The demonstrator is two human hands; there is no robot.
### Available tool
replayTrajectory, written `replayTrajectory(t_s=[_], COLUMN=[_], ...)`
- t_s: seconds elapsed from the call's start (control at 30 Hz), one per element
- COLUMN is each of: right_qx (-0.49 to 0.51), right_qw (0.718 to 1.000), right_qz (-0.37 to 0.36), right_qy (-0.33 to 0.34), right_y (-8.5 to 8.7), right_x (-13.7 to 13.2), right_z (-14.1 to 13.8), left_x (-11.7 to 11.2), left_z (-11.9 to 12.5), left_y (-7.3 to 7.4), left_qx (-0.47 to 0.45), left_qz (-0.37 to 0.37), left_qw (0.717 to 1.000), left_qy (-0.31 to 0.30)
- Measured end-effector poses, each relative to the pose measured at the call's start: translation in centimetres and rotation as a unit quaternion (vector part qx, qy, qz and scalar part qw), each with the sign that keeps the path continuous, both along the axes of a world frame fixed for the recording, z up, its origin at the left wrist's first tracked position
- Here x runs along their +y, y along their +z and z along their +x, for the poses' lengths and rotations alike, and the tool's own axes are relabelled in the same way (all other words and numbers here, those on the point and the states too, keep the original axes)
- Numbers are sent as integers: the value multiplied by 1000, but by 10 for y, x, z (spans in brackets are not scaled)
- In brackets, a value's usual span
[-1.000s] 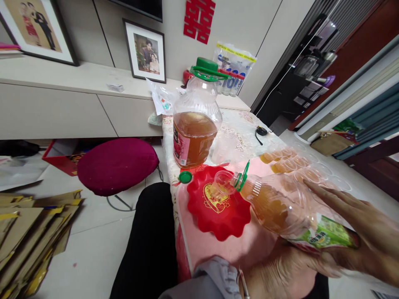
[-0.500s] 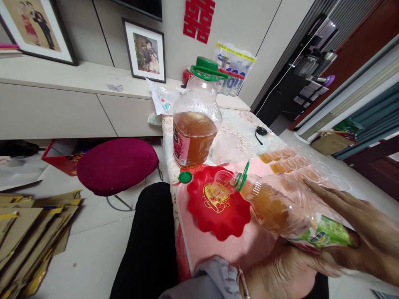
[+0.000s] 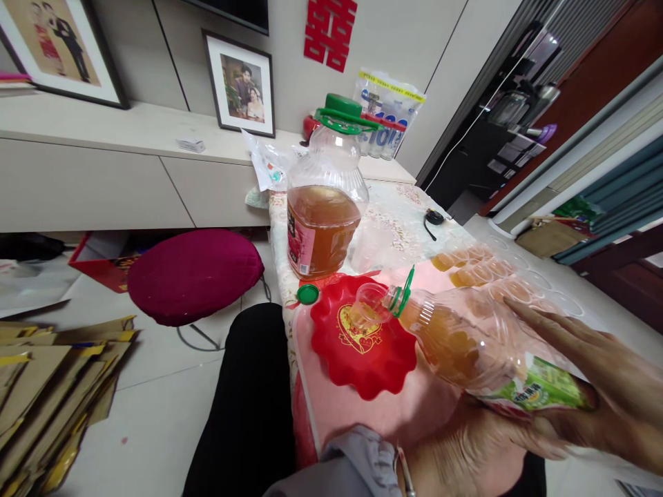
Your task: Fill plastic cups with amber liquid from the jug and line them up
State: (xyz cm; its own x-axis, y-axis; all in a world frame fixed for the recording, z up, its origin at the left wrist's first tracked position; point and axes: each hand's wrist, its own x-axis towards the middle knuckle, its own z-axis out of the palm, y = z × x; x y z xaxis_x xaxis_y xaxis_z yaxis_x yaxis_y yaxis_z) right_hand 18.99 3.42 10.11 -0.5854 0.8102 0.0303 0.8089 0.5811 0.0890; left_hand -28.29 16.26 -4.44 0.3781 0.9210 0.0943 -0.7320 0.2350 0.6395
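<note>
Both my hands hold a clear juice bottle (image 3: 448, 348) lying tilted on its side, its uncapped mouth pointing left. My left hand (image 3: 476, 442) supports it from beneath near the green label. Against its upper side and base lies my right hand (image 3: 606, 376), fingers stretched along the plastic. The bottle's mouth is at the rim of a small clear plastic cup (image 3: 373, 295), which holds some amber juice. That cup stands on a red scalloped plate (image 3: 324, 355) with a gold print. A loose green cap (image 3: 307, 295) lies beside the plate.
A large juice jug (image 3: 326, 231) with a green lid stands behind the plate. Several filled cups (image 3: 474, 273) are grouped at the right. A tape measure (image 3: 434, 217) lies farther back. Left of the table are a maroon stool (image 3: 197, 276) and flattened cardboard (image 3: 56, 386).
</note>
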Motion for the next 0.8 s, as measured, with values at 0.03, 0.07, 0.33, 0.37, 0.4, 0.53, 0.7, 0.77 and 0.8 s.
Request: replayTrajectory(t_s=[0.03, 0.07, 0.33, 0.37, 0.4, 0.53, 0.7, 0.77, 0.8], right_qx=[-1, -2, 3, 4, 3, -4, 5, 8, 8], right_qw=[1000, 1000, 1000, 1000, 1000, 1000, 1000, 1000, 1000], right_qz=[1, 3, 3, 5, 4, -4, 4, 2, 1], right_qy=[1, 1, 7, 7, 7, 1, 3, 2, 0], right_y=[0, 1, 3, 3, 3, 4, 4, 3, 2], right_x=[0, -1, -1, -1, -2, -3, -3, -2, -2], right_z=[0, -1, -4, -4, -3, -3, -4, -3, -2], left_x=[5, 10, 35, 34, 33, 19, -19, -40, -52], left_z=[-9, -16, -18, -18, -18, -19, 4, 31, 49], left_y=[-1, -2, -17, -17, -16, -10, -1, 5, 9], left_qx=[6, 11, 35, 33, 30, 11, -18, -25, -27], left_qz=[12, 24, 78, 81, 83, 82, 49, 35, 30], left_qw=[1000, 1000, 996, 995, 995, 996, 999, 999, 999], left_qy=[-2, -6, -38, -39, -39, -24, 7, 10, 8])
